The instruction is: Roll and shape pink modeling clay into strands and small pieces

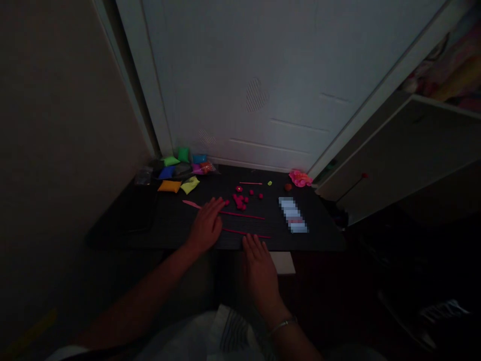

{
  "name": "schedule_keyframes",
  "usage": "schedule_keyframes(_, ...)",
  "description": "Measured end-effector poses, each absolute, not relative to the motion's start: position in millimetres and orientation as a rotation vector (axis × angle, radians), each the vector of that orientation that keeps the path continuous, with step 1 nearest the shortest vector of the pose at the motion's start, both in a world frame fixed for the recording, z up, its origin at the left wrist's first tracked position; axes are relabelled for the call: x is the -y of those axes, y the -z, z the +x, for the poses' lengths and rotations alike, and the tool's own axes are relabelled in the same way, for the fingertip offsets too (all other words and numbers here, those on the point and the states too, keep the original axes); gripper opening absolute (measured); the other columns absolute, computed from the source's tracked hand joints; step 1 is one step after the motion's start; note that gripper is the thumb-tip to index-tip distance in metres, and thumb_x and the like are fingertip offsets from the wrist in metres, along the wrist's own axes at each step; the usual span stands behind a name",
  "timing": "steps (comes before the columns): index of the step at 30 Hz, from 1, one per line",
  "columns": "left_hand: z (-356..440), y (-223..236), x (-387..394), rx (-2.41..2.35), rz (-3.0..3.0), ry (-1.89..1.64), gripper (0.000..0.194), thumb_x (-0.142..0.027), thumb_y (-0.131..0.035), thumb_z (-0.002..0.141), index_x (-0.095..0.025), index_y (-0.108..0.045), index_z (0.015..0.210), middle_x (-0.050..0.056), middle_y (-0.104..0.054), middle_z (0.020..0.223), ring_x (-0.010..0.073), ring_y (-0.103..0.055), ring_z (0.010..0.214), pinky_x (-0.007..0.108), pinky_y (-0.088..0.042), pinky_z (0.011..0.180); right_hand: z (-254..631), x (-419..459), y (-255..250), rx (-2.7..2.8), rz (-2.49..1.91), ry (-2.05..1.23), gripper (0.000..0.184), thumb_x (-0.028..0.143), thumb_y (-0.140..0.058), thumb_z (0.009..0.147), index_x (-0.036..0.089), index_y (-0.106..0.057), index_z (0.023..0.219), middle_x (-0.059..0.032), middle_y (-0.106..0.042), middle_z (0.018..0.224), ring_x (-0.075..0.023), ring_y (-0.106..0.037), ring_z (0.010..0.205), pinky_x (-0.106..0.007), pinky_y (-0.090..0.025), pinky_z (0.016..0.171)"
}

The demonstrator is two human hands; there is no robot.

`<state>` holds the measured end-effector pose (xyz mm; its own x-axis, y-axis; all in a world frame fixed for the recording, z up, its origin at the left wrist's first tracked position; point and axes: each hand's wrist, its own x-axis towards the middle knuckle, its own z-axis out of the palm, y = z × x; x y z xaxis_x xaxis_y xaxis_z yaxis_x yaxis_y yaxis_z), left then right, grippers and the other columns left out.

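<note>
l. side: coloured packets on dark table. l. hand palm down, open, fingers nearly straight, by l. end of upper red strip; can't tell what's under palm. red balls just beyond strips. r. hand also open, palm down, fingertips at lower red strip nr its r. end. phone further r., pink ruffled pc behind.

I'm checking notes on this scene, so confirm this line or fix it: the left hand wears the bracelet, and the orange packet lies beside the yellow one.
Wrong hand: the head view shows the bracelet on the right hand, not the left hand. The orange packet does lie beside the yellow one.
</note>
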<state>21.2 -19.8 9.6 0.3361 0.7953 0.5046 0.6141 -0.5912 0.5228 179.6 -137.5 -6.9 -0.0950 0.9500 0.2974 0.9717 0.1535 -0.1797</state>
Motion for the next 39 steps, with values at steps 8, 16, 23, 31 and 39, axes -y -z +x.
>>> schedule_keyframes(8,29.1,-11.3,53.1,-0.907,2.777,-0.721,0.047,-0.016,-0.035,0.082,-0.017,-0.039,0.129,0.008,-0.039,0.137,0.0191,-0.030,0.128,0.041,-0.026,0.106,201.2,129.9,5.8,2.044,-1.737,0.031,0.028,0.013,-0.042,0.084,0.020,-0.060,0.104,-0.0060,-0.063,0.103,-0.0171,-0.056,0.095,-0.031,-0.041,0.083)
schedule_keyframes(16,-3.6,-3.5,79.9,-1.257,2.812,-0.615,0.049,-0.032,-0.035,0.086,-0.017,-0.034,0.133,0.009,-0.036,0.138,0.0222,-0.032,0.127,0.042,-0.027,0.104,231.7,134.9,-7.5,2.027,-1.682,0.000,0.021,0.022,-0.041,0.087,0.019,-0.060,0.098,-0.0070,-0.063,0.104,-0.0167,-0.056,0.096,-0.032,-0.041,0.082)
schedule_keyframes(23,2.3,-1.9,63.5,-1.431,2.679,-0.584,0.050,-0.039,-0.035,0.085,-0.014,-0.043,0.127,0.012,-0.042,0.134,0.0267,-0.035,0.125,0.047,-0.027,0.102,232.8,111.8,-12.0,2.034,-1.778,0.073,0.024,0.019,-0.037,0.087,0.017,-0.059,0.098,-0.0092,-0.062,0.111,-0.0185,-0.055,0.104,-0.034,-0.040,0.086)
schedule_keyframes(31,-1.7,-18.9,51.4,-1.491,2.676,-0.663,0.048,-0.035,-0.034,0.085,-0.013,-0.043,0.127,0.012,-0.041,0.135,0.0256,-0.035,0.125,0.044,-0.027,0.103,236.8,111.1,-17.2,1.971,-1.824,0.101,0.024,0.021,-0.038,0.088,0.017,-0.060,0.096,-0.0065,-0.066,0.095,-0.0162,-0.060,0.087,-0.029,-0.043,0.078)
schedule_keyframes(39,2.3,-8.9,51.5,-1.504,2.691,-0.560,0.048,-0.034,-0.032,0.085,-0.011,-0.045,0.126,0.013,-0.040,0.135,0.0256,-0.035,0.125,0.045,-0.029,0.102,204.6,99.3,-8.4,2.118,-1.800,0.077,0.031,0.012,-0.039,0.085,0.017,-0.057,0.111,-0.0076,-0.060,0.114,-0.0195,-0.052,0.110,-0.033,-0.040,0.090)
